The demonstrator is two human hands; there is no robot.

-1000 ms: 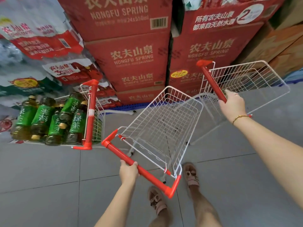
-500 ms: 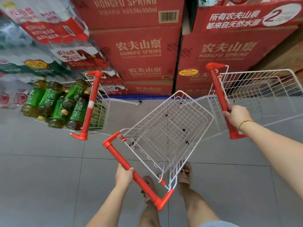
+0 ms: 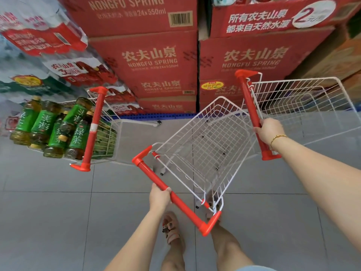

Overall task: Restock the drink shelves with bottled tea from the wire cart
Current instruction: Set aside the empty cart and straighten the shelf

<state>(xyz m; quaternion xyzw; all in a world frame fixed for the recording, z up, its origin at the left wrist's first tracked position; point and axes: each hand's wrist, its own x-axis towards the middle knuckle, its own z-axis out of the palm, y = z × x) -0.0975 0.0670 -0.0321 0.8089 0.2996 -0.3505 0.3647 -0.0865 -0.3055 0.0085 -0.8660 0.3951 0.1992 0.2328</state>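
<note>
The left hand [image 3: 159,196] is clamped round the red tubular handle [image 3: 148,172] of the empty white wire cart [image 3: 205,137] in the middle of the frame; the right hand [image 3: 270,131] is clamped round the red upright handle [image 3: 249,98] of a second empty white wire cart [image 3: 304,106] at the right. Over the last second both empty carts have drawn a little nearer the person; the middle one's near corner now hangs over the feet, and the right one's handle shows its lower end past the hand. The green-labelled plastic bottles of tea [image 3: 77,133] have stayed piled in the loaded white wire cart [image 3: 106,137] at the left of the frame, untouched, beside the red cardboard cartons [image 3: 152,61] on the grey tiled floor [image 3: 48,222]. Judging by this, the empties are being shuffled aside; no bottle is in hand yet, no drink shelf is in view, so restocking proper looks not yet begun.
</note>
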